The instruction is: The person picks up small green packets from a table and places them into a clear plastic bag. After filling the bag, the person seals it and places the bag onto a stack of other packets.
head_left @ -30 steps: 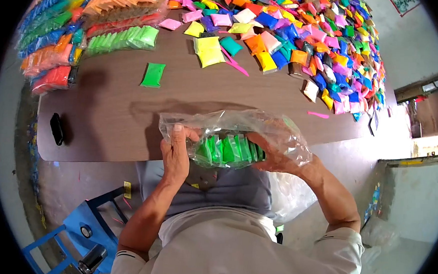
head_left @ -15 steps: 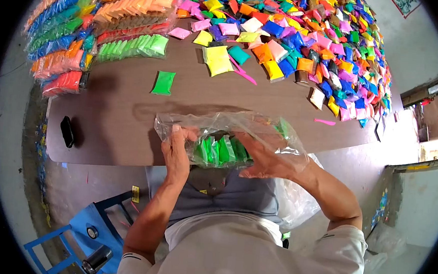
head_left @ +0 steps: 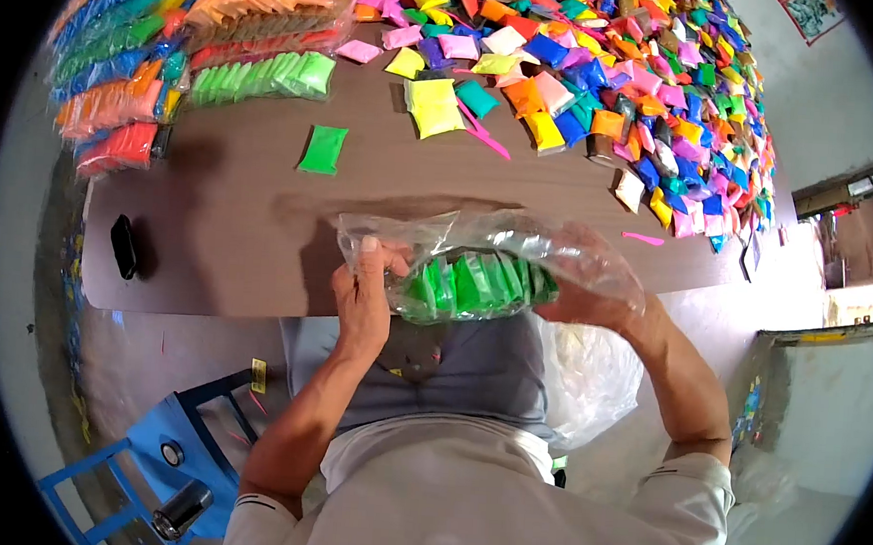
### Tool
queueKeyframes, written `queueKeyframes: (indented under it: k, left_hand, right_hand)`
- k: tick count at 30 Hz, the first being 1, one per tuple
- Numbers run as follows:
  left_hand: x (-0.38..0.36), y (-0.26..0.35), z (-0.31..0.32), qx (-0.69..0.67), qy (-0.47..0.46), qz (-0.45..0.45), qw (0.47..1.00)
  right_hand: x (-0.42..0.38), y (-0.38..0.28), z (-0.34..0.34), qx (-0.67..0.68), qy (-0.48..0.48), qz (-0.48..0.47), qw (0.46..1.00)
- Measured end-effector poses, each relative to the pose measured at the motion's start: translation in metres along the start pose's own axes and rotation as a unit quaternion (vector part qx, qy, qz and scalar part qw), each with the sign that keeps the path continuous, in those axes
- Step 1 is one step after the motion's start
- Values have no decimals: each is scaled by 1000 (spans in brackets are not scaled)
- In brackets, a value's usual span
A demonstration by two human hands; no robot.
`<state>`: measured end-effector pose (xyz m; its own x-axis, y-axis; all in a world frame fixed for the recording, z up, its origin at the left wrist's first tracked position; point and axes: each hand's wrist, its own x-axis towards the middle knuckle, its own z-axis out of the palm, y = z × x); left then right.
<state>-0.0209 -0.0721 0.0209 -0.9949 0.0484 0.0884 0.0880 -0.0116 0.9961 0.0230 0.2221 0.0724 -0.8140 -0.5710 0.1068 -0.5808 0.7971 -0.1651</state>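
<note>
A clear plastic bag (head_left: 429,234) is held up over the table's near edge, its mouth spread wide. Inside it a row of small green packets (head_left: 481,282) stands side by side. My left hand (head_left: 364,286) grips the bag's left side, thumb up and fingers wrapped round the film. My right hand (head_left: 588,282) is at the right end of the row, inside or behind the film, closed around the end packets; its fingertips are partly hidden. A single green packet (head_left: 322,151) lies flat on the table beyond the bag.
A big heap of mixed coloured packets (head_left: 609,73) covers the table's back right. Filled bags of sorted packets (head_left: 264,77) are stacked at the back left. A black object (head_left: 126,247) lies near the left edge. A blue stool (head_left: 170,456) stands at the lower left.
My right hand has moved right and into the bag's right side, with the green packets now further right and more fully shown. My left hand has shifted slightly right with the film.
</note>
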Motion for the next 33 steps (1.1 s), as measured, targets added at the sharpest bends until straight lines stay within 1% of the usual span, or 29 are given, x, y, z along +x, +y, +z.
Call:
queueKeyframes:
  k: [1,3,5,6,8,10,12,13,16,19,22,25,28,30,31,33]
  left_hand:
    - [0,1,2,-7,-2,8,1000]
    - [1,3,2,-9,3,1,1000]
    - [-1,1,0,-5,6,-14,1000]
    - [-1,-1,-2,-1,7,-22,1000]
    - [-3,-1,-3,3,6,-27,1000]
    - [-2,1,0,1,2,-14,1000]
    - [-2,0,2,-3,-9,4,1000]
    - [-2,0,3,-5,-15,14,1000]
    - [-1,0,5,-21,-14,9,1000]
    - [-1,0,7,-16,-17,13,1000]
    - [-1,2,9,-19,-15,-6,1000]
    - [-1,4,11,-12,-12,4,1000]
    - [-1,7,15,-13,6,10,1000]
    - [1,8,21,-33,10,24,999]
    - [1,8,25,-43,13,30,999]
    - [2,10,31,-65,5,34,997]
  right_hand:
    - [29,-22,-35,15,-149,124,981]
    - [14,-8,-26,64,-61,59,994]
    - [5,-2,-23,124,5,-4,992]
    - [14,-13,-30,63,-27,26,997]
    - [21,-35,-35,-61,-89,90,990]
    - [13,-24,-16,-153,-53,68,984]
    - [8,-9,-5,-199,-36,45,978]
    - [30,-25,-35,-140,-67,59,986]
    - [33,-24,-40,-110,-81,73,988]
    - [32,-19,-35,-147,-128,97,976]
    - [24,-14,-33,-144,-63,21,987]
    - [20,-10,-24,-155,-45,33,986]
    - [24,-15,-41,-56,-102,67,991]
    - [24,-8,-60,120,-117,50,985]
    - [23,-4,-68,207,-126,42,969]
    - [27,-1,-80,284,-123,88,947]
